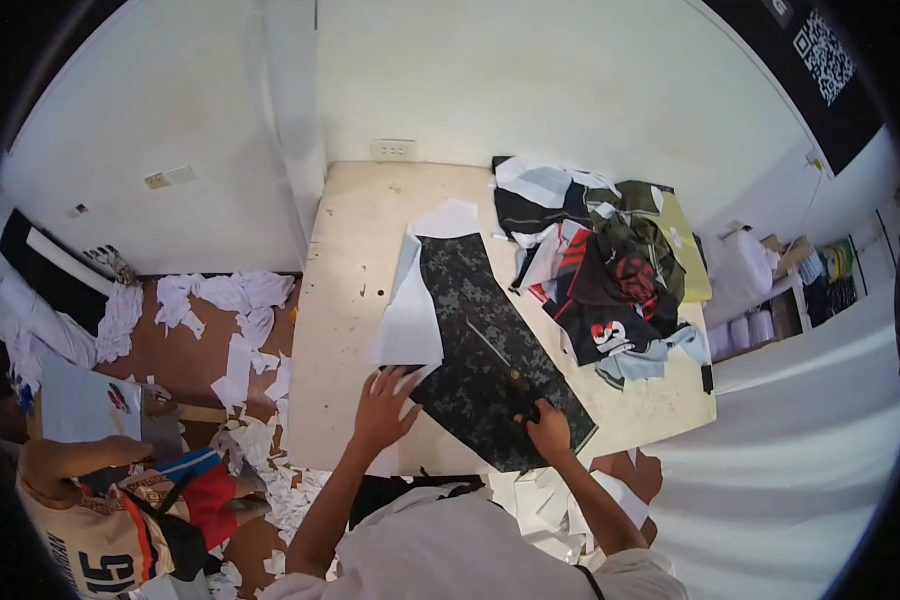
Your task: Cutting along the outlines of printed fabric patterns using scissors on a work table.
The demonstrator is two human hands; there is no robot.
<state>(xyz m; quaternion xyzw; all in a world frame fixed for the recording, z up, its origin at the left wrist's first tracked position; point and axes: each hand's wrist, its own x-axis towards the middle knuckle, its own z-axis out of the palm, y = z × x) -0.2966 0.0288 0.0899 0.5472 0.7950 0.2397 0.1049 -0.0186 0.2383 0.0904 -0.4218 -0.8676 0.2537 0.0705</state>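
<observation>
A dark digital-camouflage fabric piece [460, 290] lies flat on the pale table, running from the middle toward the near edge. White sheet-like pieces [408, 330] show along its left side and at its far end; whether they are paper or cloth I cannot tell. My left hand [382, 412] rests with fingers spread at the near end of the white piece, by the camouflage fabric's left edge. My right hand [550, 432] is closed on the handles of a pair of scissors [497, 350], whose long blades lie over the fabric, pointing far and left.
A heap of mixed garments [620, 270] covers the table's [345, 260] right side, with a yellow-green piece [688, 250] beneath. Scraps [295, 500] litter the floor at left, where another person [100, 510] sits at a board. A white curtain [800, 470] hangs at right.
</observation>
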